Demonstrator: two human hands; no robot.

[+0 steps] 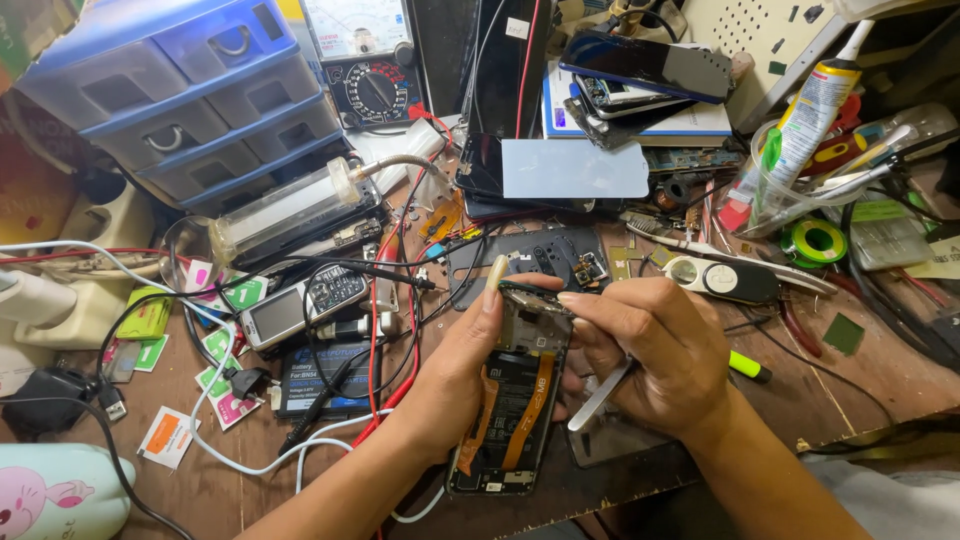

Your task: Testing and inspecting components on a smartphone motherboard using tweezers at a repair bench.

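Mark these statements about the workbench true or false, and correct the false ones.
1. The left hand grips the opened phone. True.
2. The right hand is empty. False: it holds a white tool.
3. The opened phone shows orange ribbon cables. True.
4. The drawer unit is red. False: it is blue and grey.
5. A keypad phone lies left of the hands. True.

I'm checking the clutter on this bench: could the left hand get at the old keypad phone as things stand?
Probably not freely: the left hand holds the opened phone, and black and red wires cross over the keypad phone.
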